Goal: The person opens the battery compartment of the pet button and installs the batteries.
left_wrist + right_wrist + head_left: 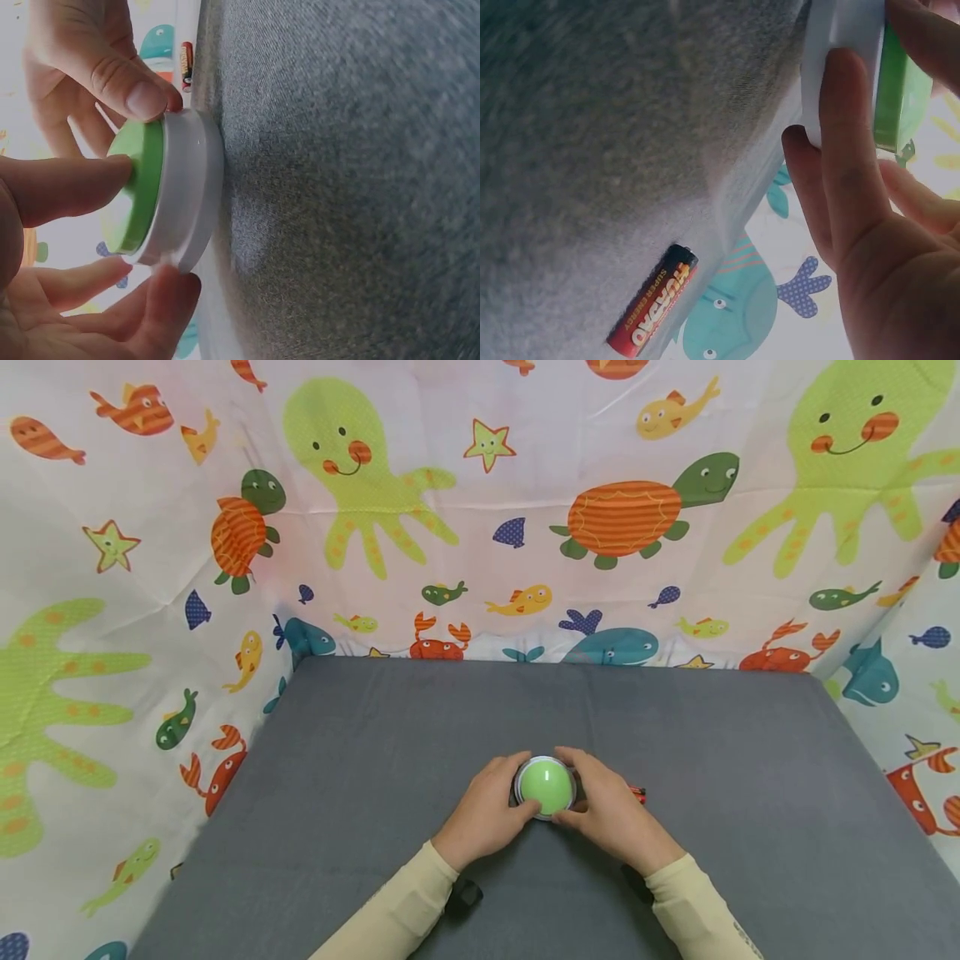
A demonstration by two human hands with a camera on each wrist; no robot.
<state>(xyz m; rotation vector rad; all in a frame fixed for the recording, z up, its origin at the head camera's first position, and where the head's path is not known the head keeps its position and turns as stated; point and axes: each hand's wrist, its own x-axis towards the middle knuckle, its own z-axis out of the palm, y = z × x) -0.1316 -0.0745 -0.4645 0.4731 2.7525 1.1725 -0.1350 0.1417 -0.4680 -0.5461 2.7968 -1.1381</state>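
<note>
A round push button (547,787) with a green domed top and a white base sits between both hands in the head view. My left hand (487,810) grips its left side; in the left wrist view the thumb lies on the green top and fingertips (174,289) touch the white base. From the right, my right hand (611,810) holds the base, its fingers (847,135) along the white side in the right wrist view. The button's underside is hidden. Beside the right hand lies a red and black battery (652,301), mostly covered by that hand in the head view.
A grey cloth-covered table (390,735) spreads around the hands. Behind it and at both sides hangs a white curtain (465,535) printed with sea animals. A small black device (463,897) sits beneath the left wrist.
</note>
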